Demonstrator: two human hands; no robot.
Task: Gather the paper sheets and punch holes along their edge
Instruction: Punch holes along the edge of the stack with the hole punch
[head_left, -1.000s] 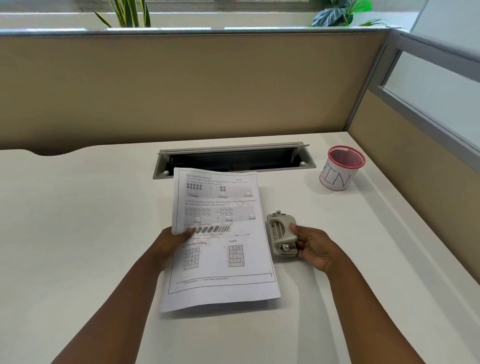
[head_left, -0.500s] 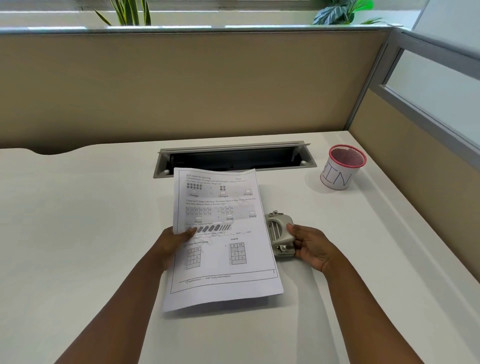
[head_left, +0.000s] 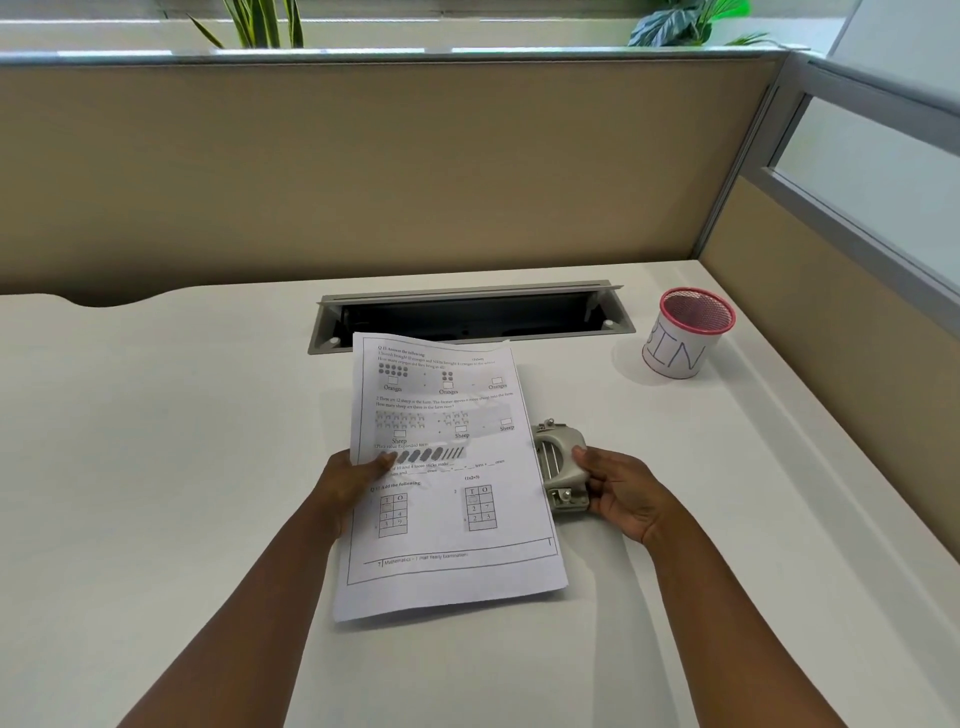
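Observation:
Printed worksheet sheets (head_left: 447, 467) are held a little above the white desk (head_left: 156, 467), tilted, by my left hand (head_left: 348, 486), which pinches their left edge with the thumb on top. A grey metal hole punch (head_left: 561, 467) stands on the desk at the sheets' right edge. The sheets' right edge covers the punch's left side. My right hand (head_left: 621, 493) grips the punch from the right, thumb on its lever. How many sheets there are cannot be told.
An open cable tray slot (head_left: 467, 312) is set in the desk behind the sheets. A pink-rimmed mesh cup (head_left: 685, 332) labelled BIN stands at the back right. Beige partition walls (head_left: 363, 171) close the desk at the back and right.
The sheets have shifted right and tilted, their right edge now overlapping the punch. My right hand has stayed on the punch.

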